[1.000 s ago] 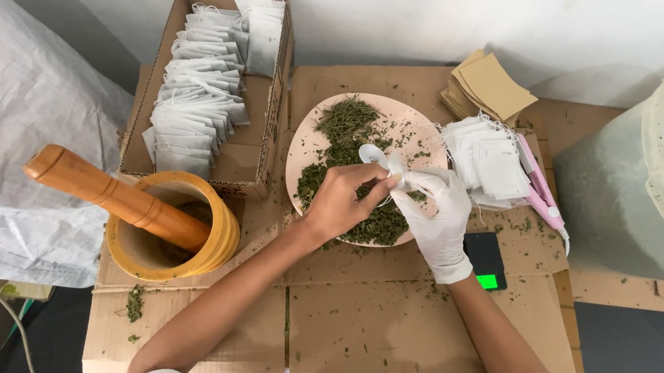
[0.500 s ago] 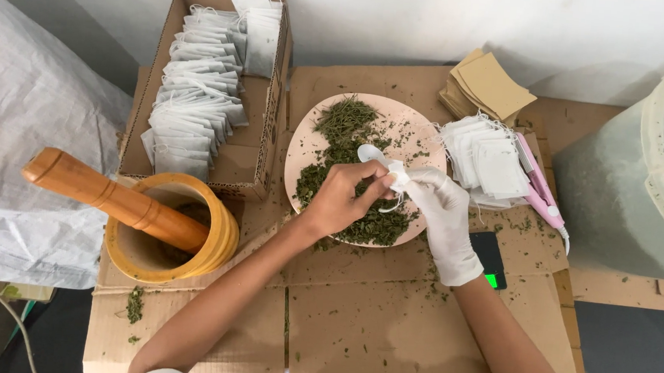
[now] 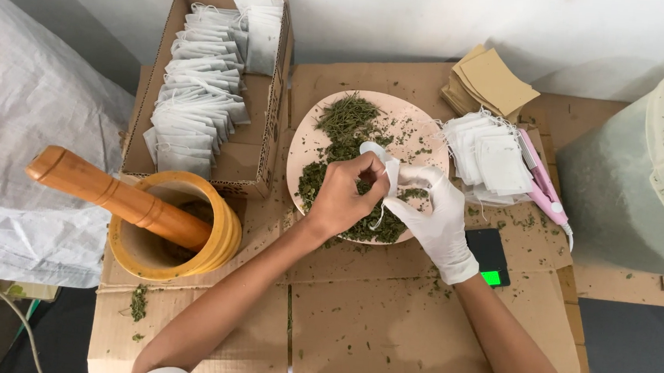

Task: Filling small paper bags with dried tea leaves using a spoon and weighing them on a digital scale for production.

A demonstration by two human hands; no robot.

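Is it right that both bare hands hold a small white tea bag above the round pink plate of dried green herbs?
Not quite. Only the left hand is bare; the right hand wears a white glove, as the head view shows. Both do hold the small white tea bag above the round pink plate of dried green herbs.

A thin white glove is worn on the right hand (image 3: 432, 218), fitted closely over the fingers and ended in a slightly wrinkled cuff at the wrist. No glove is worn on the left hand (image 3: 344, 199). Both forearms are left uncovered, and white fabric is seen at the bottom edge.
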